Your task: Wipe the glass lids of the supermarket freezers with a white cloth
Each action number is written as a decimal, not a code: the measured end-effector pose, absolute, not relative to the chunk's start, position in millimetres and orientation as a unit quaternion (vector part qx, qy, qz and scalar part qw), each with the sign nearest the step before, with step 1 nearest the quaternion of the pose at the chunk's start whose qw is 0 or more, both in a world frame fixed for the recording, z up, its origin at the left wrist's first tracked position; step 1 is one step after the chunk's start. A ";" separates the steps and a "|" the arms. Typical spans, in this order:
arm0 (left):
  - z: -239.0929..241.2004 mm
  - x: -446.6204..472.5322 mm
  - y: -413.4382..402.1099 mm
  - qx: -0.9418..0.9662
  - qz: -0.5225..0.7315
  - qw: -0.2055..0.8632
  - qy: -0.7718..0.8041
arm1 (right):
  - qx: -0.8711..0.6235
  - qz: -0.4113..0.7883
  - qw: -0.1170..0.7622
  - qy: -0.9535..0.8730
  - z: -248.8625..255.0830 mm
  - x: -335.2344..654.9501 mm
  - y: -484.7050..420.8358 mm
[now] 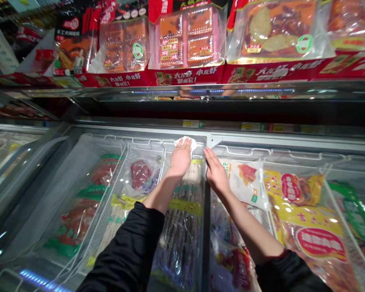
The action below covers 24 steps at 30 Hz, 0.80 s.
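My left hand (180, 157) presses a white cloth (191, 142) against the far edge of the freezer's sliding glass lid (79, 170). Its fingers lie closed over the cloth. My right hand (215, 172) rests flat beside it on the dark lid frame (206, 227), fingers stretched out toward the far rim. Both black sleeves reach in from the bottom. Under the glass lie long packs of frozen skewers (182, 227) in a wire basket.
The chest freezer holds wire baskets with bagged frozen food: a red meat bag (140, 173), a white pack (245, 180), yellow and red bags (307, 219). A shelf above (185, 75) carries boxed crayfish packs. Another freezer lid sits at the far left (6, 162).
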<state>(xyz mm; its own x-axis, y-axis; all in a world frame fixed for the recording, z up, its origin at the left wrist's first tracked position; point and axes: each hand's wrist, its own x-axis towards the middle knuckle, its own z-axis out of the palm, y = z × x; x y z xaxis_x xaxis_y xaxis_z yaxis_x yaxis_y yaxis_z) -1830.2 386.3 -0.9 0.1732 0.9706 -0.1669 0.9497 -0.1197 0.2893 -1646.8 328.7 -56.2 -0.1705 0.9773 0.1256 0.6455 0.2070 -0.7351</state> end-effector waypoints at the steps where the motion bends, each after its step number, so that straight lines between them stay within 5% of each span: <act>1: -1.7 -1833.3 391.9 0.757 0.037 0.170 0.630 | -0.564 0.275 0.303 -0.717 -57.0 -1646.2 328.9; 9: -2.3 -1900.7 397.4 0.705 0.045 0.153 0.691 | -0.565 0.272 0.297 -0.720 -60.0 -1645.8 330.4; 24: 5.7 -1871.5 390.0 0.733 0.031 0.158 0.661 | -0.597 0.254 0.299 -0.700 -53.8 -1651.3 331.5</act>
